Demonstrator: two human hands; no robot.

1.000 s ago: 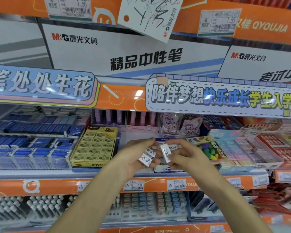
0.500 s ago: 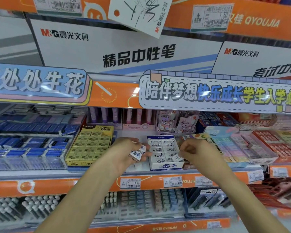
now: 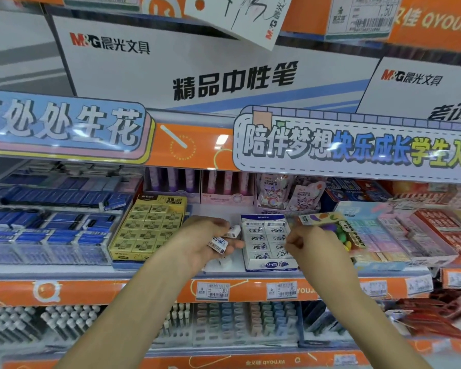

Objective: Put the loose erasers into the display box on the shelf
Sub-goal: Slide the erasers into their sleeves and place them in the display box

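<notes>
A white and blue display box stands on the shelf, filled with rows of white erasers. My left hand is just left of the box and holds two loose white erasers with barcoded wrappers. My right hand hovers at the box's right edge with its fingers curled in; nothing shows in it. Another small white eraser lies on the shelf under my left hand.
A yellow box of 2B erasers sits left of my left hand, and blue eraser trays lie further left. A box of coloured erasers and pastel boxes crowd the right. Price tags line the orange shelf edge.
My hands have parted from in front of the box. The right hand went to the box's right edge and no longer shows an eraser; the left hand moved left, still holding erasers.
</notes>
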